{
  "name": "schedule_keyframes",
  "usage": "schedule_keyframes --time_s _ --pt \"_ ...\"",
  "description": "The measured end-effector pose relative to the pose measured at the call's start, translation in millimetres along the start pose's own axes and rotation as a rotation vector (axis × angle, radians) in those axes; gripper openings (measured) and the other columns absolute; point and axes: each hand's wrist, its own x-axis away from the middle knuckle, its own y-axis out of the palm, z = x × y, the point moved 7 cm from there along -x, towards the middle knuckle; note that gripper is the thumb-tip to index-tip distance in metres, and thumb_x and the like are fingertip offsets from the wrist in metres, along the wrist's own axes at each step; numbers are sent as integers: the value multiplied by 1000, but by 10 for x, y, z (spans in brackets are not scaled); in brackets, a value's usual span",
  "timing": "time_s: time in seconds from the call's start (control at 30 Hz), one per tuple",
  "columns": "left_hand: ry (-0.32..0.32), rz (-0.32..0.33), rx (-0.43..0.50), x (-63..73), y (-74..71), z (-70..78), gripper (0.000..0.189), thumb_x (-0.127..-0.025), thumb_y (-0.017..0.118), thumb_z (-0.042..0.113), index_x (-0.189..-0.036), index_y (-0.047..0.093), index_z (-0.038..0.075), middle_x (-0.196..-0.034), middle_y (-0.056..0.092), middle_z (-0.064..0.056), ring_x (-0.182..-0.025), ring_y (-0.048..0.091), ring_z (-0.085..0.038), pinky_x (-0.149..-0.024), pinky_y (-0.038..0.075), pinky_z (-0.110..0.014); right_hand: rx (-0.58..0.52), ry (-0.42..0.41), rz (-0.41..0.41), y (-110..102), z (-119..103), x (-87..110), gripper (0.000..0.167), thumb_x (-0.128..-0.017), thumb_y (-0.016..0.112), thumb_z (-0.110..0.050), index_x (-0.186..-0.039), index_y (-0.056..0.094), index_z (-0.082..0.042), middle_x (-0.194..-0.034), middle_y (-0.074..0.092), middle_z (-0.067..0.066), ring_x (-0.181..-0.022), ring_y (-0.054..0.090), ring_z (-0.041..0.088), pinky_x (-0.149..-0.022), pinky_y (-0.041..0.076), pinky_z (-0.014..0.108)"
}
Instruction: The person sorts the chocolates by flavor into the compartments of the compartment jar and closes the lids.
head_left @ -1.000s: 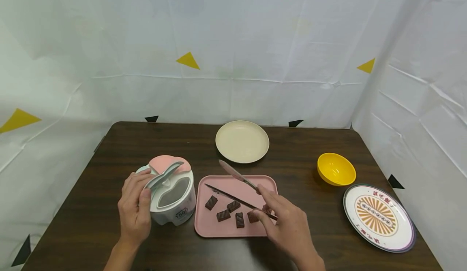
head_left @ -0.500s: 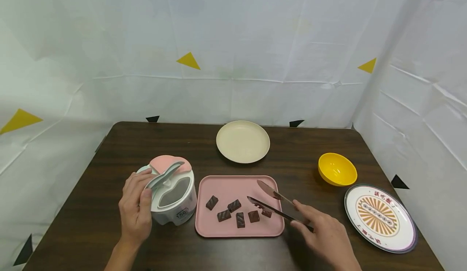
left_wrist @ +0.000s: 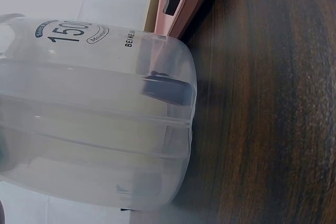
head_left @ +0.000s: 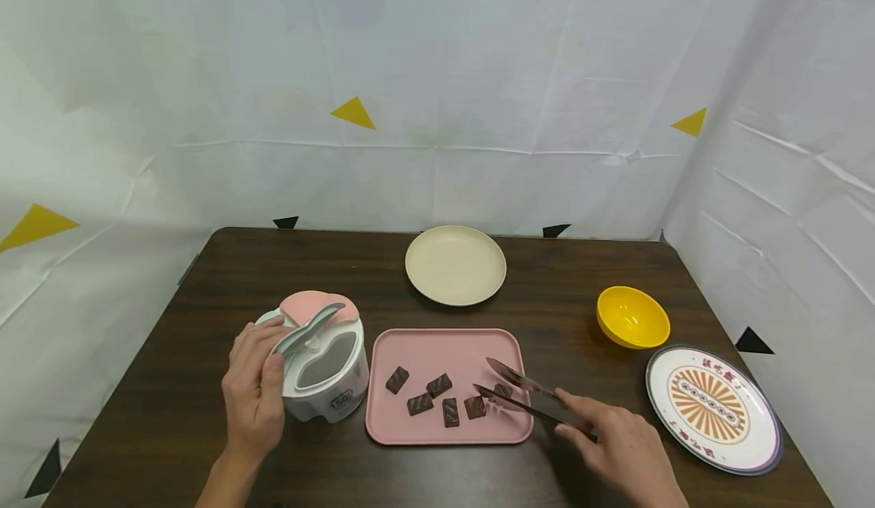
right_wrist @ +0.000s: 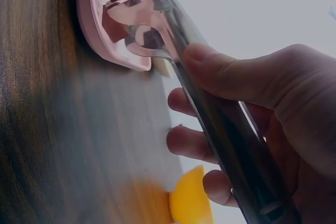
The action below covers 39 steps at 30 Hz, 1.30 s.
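The rightmost chocolate [head_left: 503, 389] sits at three o'clock on the tray [head_left: 424, 345], between parted tongs [head_left: 524, 383] clamped in my right hand's [head_left: 625, 446] fingers; an off-centre squeeze could pop it loose. Off at nine, my left hand [head_left: 254, 398] holds the jar's [head_left: 335, 404] raised lid [head_left: 309, 332].

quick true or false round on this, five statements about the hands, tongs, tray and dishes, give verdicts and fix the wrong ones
1. The right hand holds the tongs. True.
2. Dark brown pieces lie on the pink tray. True.
3. The left hand rests inside the pink tray. False: it holds the raised flap of the white container.
4. In the head view, the cream plate lies beyond the tray. True.
5. The yellow bowl stands left of the tray. False: it stands to the right.
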Motion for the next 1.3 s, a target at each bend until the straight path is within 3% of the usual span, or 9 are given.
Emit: schedule_keyframes --time_s 0.27,0.57,0.8,1.0,1.1,1.3 --pt "-1 0 -2 -9 0 7 25 -94 46 1 -95 67 -12 -94 65 -23 -110 58 -39 -111 24 -48 -9 9 -17 9 26 3 45 -80 80 -30 -124 70 -26 -91 69 -11 -59 44 8 -54 34 31" --pt "-1 -3 3 115 -19 -250 26 -96 47 5 -98 69 -8 -98 67 -19 -112 57 -39 -111 23 -50 -26 34 -24 12 40 -6 43 -80 80 -28 -123 71 -26 -103 72 -7 -59 45 8 -53 32 28" --pt "0 4 15 151 -25 -292 26 -96 47 5 -98 69 -7 -99 67 -18 -113 57 -38 -111 23 -51 -37 20 20 7 41 0 41 -81 80 -27 -122 72 -25 -104 73 -6 -59 46 7 -51 33 27" --pt "-2 3 7 139 -22 -277 26 -96 47 5 -98 69 -8 -99 67 -19 -112 57 -39 -111 23 -51 -30 -62 174 -86 -21 28 42 -80 81 -25 -120 73 -25 -104 74 -4 -64 60 8 -52 43 27" --pt "0 4 8 123 -17 -258 26 -96 47 5 -97 69 -9 -98 67 -20 -112 57 -39 -111 23 -50 -36 -135 282 -163 -88 46 45 -76 84 -22 -120 73 -26 -105 73 -6 -71 69 13 -54 48 28" --pt "9 8 12 105 -14 -225 27 -97 46 6 -97 69 -9 -98 67 -20 -111 57 -39 -111 23 -50 -86 -320 458 -314 -357 72 53 -70 87 -15 -121 72 -24 -107 73 -8 -80 72 12 -58 52 27"
